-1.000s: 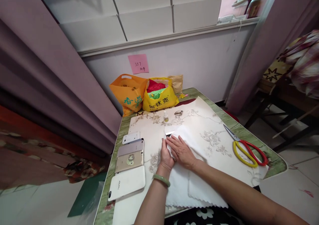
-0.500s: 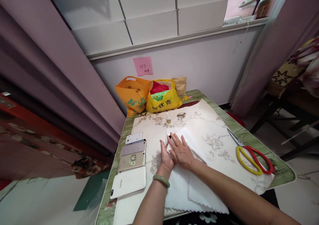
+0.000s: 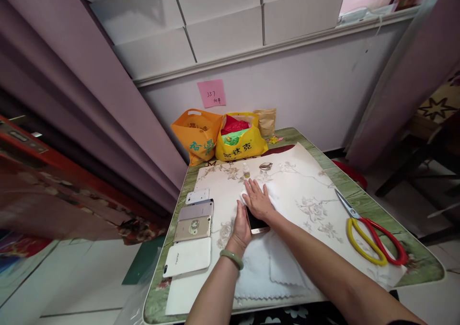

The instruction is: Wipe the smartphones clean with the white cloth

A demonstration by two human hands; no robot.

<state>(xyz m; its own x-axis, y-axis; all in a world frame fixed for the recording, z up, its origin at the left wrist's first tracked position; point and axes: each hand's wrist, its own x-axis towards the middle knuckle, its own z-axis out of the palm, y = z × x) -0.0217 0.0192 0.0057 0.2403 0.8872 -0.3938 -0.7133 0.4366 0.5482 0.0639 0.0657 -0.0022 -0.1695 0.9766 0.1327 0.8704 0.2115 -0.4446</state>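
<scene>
A phone with a dark screen [image 3: 258, 223] lies on a white cloth [image 3: 266, 267] with a scalloped edge. My left hand [image 3: 241, 223], a green bangle at its wrist, holds the phone's left edge. Spread flat over the phone's upper part is my right hand [image 3: 258, 200], with part of the white cloth under its fingers. The hands hide the phone's top. Just beyond my fingertips stands a small clear bottle [image 3: 246, 171].
Several phones lie in a column at the left, the nearest a white phone [image 3: 187, 258]. Scissors [image 3: 373, 236] lie at the right. An orange bag [image 3: 197, 135], a yellow bag [image 3: 240, 147] and eyeglasses [image 3: 266, 166] are at the back.
My right hand has moved up toward the phone's top, uncovering the lower dark screen. The camera view has shifted slightly.
</scene>
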